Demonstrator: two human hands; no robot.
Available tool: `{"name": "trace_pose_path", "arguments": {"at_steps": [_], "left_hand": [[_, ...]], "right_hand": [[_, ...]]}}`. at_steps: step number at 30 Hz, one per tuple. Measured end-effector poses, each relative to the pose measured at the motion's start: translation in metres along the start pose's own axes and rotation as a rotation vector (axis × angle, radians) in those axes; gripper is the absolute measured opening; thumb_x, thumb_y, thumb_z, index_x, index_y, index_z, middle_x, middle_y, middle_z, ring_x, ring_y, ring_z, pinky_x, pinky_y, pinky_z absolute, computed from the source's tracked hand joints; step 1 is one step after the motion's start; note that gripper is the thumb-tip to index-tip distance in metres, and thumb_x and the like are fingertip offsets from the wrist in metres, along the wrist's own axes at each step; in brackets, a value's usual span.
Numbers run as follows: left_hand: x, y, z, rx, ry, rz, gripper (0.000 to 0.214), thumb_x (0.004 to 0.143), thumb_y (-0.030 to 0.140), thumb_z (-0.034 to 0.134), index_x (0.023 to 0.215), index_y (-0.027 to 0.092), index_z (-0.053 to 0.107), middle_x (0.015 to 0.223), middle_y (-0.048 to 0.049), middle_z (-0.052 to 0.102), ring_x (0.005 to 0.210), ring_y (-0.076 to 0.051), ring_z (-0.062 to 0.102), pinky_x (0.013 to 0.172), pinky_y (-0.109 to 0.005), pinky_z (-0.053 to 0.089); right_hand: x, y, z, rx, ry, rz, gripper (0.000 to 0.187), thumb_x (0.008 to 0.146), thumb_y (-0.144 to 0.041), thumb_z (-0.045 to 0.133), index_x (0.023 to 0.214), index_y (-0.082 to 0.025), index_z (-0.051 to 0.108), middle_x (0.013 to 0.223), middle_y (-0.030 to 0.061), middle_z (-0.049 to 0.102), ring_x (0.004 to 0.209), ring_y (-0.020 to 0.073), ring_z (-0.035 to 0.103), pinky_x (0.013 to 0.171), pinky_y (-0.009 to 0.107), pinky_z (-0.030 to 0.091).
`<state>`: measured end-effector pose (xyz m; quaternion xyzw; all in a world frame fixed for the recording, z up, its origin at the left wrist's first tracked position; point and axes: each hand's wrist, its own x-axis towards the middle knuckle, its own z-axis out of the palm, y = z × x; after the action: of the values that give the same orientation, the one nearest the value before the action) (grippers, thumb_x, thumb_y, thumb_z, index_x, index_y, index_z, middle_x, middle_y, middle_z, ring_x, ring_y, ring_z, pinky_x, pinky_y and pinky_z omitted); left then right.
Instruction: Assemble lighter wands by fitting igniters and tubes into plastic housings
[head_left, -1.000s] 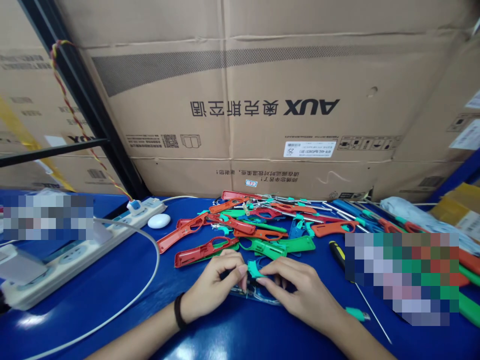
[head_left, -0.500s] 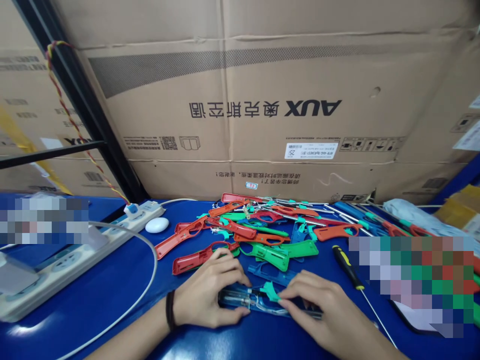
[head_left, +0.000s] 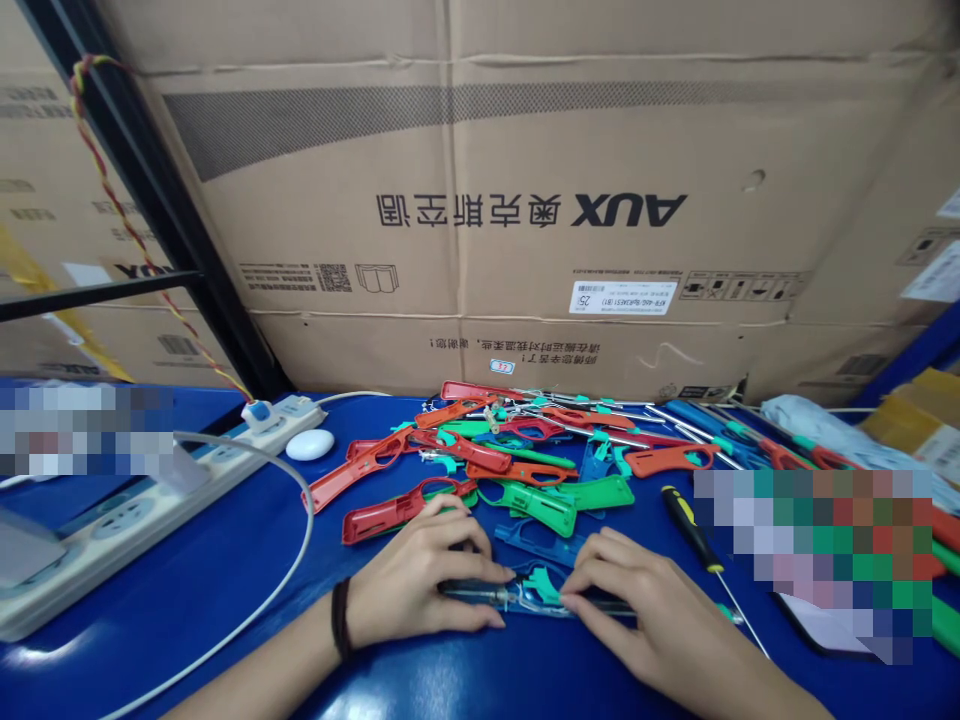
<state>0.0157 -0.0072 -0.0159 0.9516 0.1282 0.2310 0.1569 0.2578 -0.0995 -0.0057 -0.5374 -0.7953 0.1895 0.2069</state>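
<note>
The blue shell (head_left: 531, 607) lies on the counter (head_left: 247, 560), its long axis running left to right. The left hand (head_left: 420, 580) grips the shell's left end; the right hand (head_left: 637, 600), nearer the teal piece (head_left: 541, 586), pinches that piece's right edge over the shell's middle. Compared with a second ago, the hands sit farther apart, leaving more shell visible.

A brown carton (head_left: 517, 250) rises before me, its printing (head_left: 630, 210) upside down. On my left, a twisted red-and-yellow wire (head_left: 107, 185) runs past a black post (head_left: 161, 190) to a white power strip (head_left: 120, 520), near a white oval object (head_left: 310, 445).
</note>
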Motion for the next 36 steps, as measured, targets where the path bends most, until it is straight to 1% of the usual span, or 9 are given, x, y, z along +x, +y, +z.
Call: {"name": "trace_pose_path", "arguments": {"at_steps": [4,8,13,19,25,28,36], "left_hand": [[-0.001,-0.001,0.001,0.0,-0.005,-0.012,0.032,0.08,0.044,0.069,0.106,0.025,0.069,0.087,-0.001,0.066,0.081,-0.015,0.06,0.088,-0.033,0.037],[-0.001,-0.001,0.001,0.001,-0.014,-0.021,0.032,0.081,0.044,0.068,0.106,0.025,0.068,0.086,-0.0012,0.066,0.08,-0.015,0.06,0.087,-0.033,0.036],[-0.002,0.0,0.0,0.009,-0.012,-0.018,0.033,0.081,0.045,0.067,0.107,0.026,0.068,0.086,-0.0009,0.067,0.08,-0.015,0.059,0.084,-0.031,0.036],[-0.001,0.0,0.0,0.013,-0.007,-0.018,0.033,0.079,0.043,0.07,0.106,0.024,0.068,0.086,-0.001,0.067,0.081,-0.015,0.06,0.083,-0.032,0.036],[-0.001,0.001,0.001,0.002,0.016,-0.012,0.031,0.079,0.044,0.07,0.102,0.024,0.069,0.085,-0.0002,0.068,0.079,-0.015,0.06,0.083,-0.031,0.036],[0.0,0.001,0.002,0.004,0.025,-0.017,0.03,0.078,0.043,0.071,0.1,0.023,0.07,0.083,0.0001,0.068,0.078,-0.014,0.06,0.083,-0.031,0.035],[0.0,0.002,0.004,0.025,0.039,-0.008,0.027,0.079,0.043,0.07,0.097,0.023,0.071,0.08,-0.0002,0.067,0.075,-0.014,0.061,0.083,-0.032,0.036]], "right_hand": [[-0.001,-0.002,-0.002,-0.029,-0.027,0.014,0.014,0.089,-0.015,0.053,0.083,-0.023,0.063,0.085,-0.0001,0.061,0.083,0.0156,0.058,0.072,0.028,0.044],[-0.003,0.0,-0.01,-0.096,-0.046,0.021,0.016,0.089,-0.014,0.051,0.083,-0.022,0.063,0.086,0.0005,0.063,0.082,0.0162,0.059,0.071,0.028,0.045],[0.002,-0.001,-0.018,-0.184,-0.102,-0.034,0.017,0.089,-0.013,0.053,0.083,-0.023,0.065,0.086,0.0,0.064,0.082,0.0164,0.06,0.072,0.028,0.046],[0.012,-0.009,-0.018,-0.296,-0.132,-0.098,0.011,0.087,-0.015,0.057,0.081,-0.021,0.065,0.086,0.0019,0.063,0.083,0.0196,0.061,0.068,0.029,0.048],[0.01,-0.007,-0.011,-0.222,-0.072,-0.144,0.013,0.089,-0.013,0.054,0.083,-0.021,0.064,0.086,0.0,0.063,0.082,0.0169,0.059,0.068,0.027,0.047],[0.006,-0.006,-0.005,-0.19,-0.041,-0.136,0.014,0.089,-0.012,0.053,0.085,-0.02,0.063,0.086,0.0001,0.063,0.081,0.0165,0.058,0.07,0.027,0.047],[0.001,-0.003,0.007,-0.237,0.024,-0.189,0.013,0.089,-0.012,0.052,0.087,-0.021,0.062,0.087,0.0007,0.063,0.08,0.0173,0.058,0.068,0.029,0.047]]}}
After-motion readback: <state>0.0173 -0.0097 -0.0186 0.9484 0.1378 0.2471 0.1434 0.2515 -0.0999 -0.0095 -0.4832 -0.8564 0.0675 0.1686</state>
